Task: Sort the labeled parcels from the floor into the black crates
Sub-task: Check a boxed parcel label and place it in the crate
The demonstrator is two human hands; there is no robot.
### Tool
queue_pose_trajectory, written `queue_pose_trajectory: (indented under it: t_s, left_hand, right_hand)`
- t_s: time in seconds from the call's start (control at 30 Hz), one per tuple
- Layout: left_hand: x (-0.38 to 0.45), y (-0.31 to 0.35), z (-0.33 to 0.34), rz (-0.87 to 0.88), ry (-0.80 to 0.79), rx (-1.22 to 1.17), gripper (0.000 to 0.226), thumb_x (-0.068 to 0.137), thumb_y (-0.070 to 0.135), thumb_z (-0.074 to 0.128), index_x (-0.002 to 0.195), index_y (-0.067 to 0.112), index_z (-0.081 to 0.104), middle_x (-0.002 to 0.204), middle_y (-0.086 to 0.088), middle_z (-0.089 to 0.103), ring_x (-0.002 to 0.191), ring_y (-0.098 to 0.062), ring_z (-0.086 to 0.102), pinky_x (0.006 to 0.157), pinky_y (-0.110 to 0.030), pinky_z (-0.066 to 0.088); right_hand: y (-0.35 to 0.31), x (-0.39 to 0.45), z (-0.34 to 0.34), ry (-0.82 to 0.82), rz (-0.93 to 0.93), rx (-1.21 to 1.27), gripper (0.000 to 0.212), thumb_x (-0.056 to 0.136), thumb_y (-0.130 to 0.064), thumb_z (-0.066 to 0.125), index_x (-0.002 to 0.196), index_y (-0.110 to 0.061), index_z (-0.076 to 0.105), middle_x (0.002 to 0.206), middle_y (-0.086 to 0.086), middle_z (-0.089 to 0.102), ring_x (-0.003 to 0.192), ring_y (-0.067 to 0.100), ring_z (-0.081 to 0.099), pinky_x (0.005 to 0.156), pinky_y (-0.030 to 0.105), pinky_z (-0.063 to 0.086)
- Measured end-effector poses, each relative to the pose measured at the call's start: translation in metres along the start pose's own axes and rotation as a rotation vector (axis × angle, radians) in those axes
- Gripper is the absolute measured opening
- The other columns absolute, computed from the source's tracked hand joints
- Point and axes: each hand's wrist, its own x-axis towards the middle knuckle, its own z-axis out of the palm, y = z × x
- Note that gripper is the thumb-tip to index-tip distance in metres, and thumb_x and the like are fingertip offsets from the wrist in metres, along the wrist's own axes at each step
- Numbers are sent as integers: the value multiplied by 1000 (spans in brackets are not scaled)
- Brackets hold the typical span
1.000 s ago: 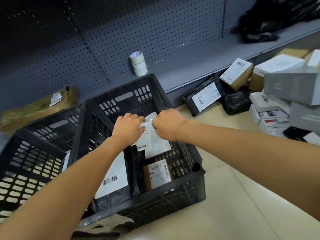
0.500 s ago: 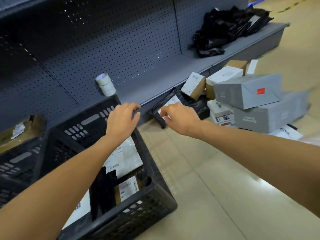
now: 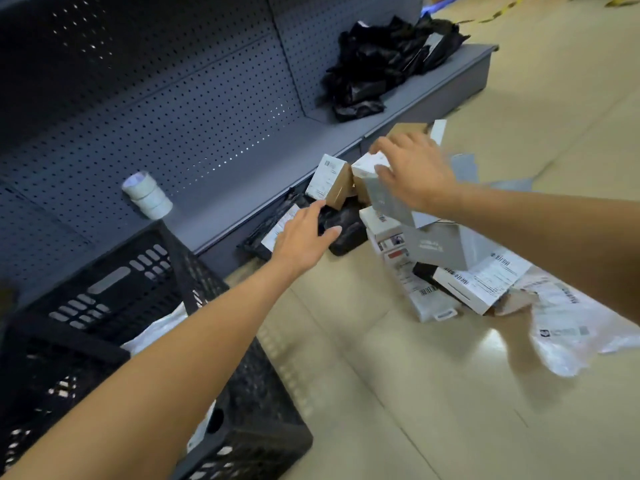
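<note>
Both hands reach over the parcel pile (image 3: 446,268) on the floor (image 3: 398,393), beside the grey shelf (image 3: 242,188). Left hand (image 3: 304,233) spread, fingers straight, over a black bagged parcel (image 3: 346,230); contact cannot be confirmed. Right hand (image 3: 412,174) curls onto a tilted grey box (image 3: 388,199) atop the pile. Black crate (image 3: 104,306) stands lower left, white parcels inside. Tape rolls (image 3: 147,195) sit on the shelf.
</note>
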Motion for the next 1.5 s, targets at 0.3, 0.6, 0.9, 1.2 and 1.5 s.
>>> queue_pose_trajectory:
  t_s: [0.3,0.6,0.9,1.2,1.5]
  left_hand:
    - [37,96,52,0,-247,-572,81,99,44,55,158,36,2,163,6,24,148,-19,27,119,-39,25]
    - [51,129,75,-255,-268,-1023,64,95,67,40,149,58,7,158,9,29,133,-31,48,98,-50,51]
    - [34,103,42,-206,-97,-1071,24,100,56,42,119,44,50,131,6,47,122,-32,54,82,-52,59]
    - [-39,47,-47,-138,234,-989,16,100,42,47,111,51,55,138,2,43,123,-29,53,59,-24,54]
    - [-150,-25,-96,-120,536,-959,59,99,33,56,140,63,28,144,15,42,121,-3,54,100,-47,51]
  right_hand:
    - [94,-17,7,-23,398,168,42,99,-47,36,130,-22,50,147,11,39,132,41,36,109,50,30]
    - [113,-34,29,-132,430,489,39,102,-37,37,139,-24,45,133,15,53,124,34,46,103,40,36]
    - [67,-54,23,102,497,760,25,102,-37,35,119,-30,51,118,-2,52,114,20,47,95,41,41]
    - [-61,-12,-9,93,534,1167,31,96,-19,39,124,-28,47,125,5,49,106,19,47,80,31,38]
    - [-188,-31,-29,13,449,1397,40,90,-5,42,125,-22,50,107,-12,56,95,6,54,76,24,41]
